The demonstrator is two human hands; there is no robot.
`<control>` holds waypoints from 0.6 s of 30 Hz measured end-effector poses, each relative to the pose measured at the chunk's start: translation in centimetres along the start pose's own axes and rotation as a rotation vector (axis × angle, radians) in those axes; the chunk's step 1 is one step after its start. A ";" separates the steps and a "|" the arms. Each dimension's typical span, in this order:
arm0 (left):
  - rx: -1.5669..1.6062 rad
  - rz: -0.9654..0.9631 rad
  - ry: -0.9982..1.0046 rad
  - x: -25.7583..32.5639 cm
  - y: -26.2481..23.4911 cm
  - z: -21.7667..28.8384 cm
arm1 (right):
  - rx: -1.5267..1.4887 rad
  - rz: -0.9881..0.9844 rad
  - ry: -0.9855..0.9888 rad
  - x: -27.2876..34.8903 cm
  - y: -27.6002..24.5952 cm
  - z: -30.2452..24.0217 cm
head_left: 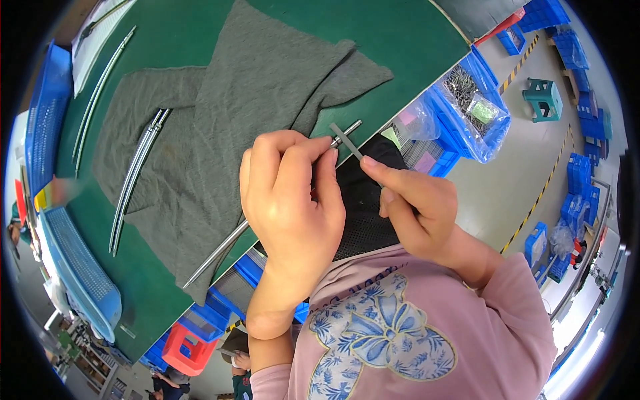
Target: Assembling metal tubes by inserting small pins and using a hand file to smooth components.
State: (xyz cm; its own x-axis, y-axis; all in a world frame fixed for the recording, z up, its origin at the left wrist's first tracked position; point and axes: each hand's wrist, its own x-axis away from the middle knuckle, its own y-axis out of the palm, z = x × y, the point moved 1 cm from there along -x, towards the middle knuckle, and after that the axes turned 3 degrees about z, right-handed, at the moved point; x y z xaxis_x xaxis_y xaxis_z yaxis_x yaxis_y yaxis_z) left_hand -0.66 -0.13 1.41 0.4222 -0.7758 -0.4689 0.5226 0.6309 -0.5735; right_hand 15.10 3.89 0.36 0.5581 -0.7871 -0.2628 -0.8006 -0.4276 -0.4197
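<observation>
My left hand point(290, 193) is closed around a long thin metal rod point(217, 257). The rod slants across the table's near edge, its stepped end standing out past my fingertips. Between the thumb and fingers of my right hand point(417, 207) is a thin flat grey bar point(347, 142), which looks like a small file or stone. It crosses the rod near the stepped end and seems to touch it. Left of my hands, several similar rods point(137, 170) lie side by side on a crumpled grey cloth point(190, 157).
The cloth covers part of the green table point(167, 33). More thin rods point(97, 100) lie at the far left, near a blue basket point(50, 113) and a light-blue tray point(83, 267). Blue bins point(493, 140) with small metal parts stand beyond the right edge. A green stool point(543, 100) is on the floor.
</observation>
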 end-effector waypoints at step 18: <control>0.031 0.032 0.090 0.2 0.5 -0.7 | 0.405 -0.267 -0.052 -1.7 -2.1 -3.4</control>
State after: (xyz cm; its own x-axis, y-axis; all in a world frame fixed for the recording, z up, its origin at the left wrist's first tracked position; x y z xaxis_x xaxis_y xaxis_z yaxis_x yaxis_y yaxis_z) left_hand -0.86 0.04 0.60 0.3716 -0.7513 -0.5455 0.5331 0.6537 -0.5371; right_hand 15.10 4.65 4.63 0.7508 -0.6459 -0.1386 -0.4847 -0.3960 -0.7799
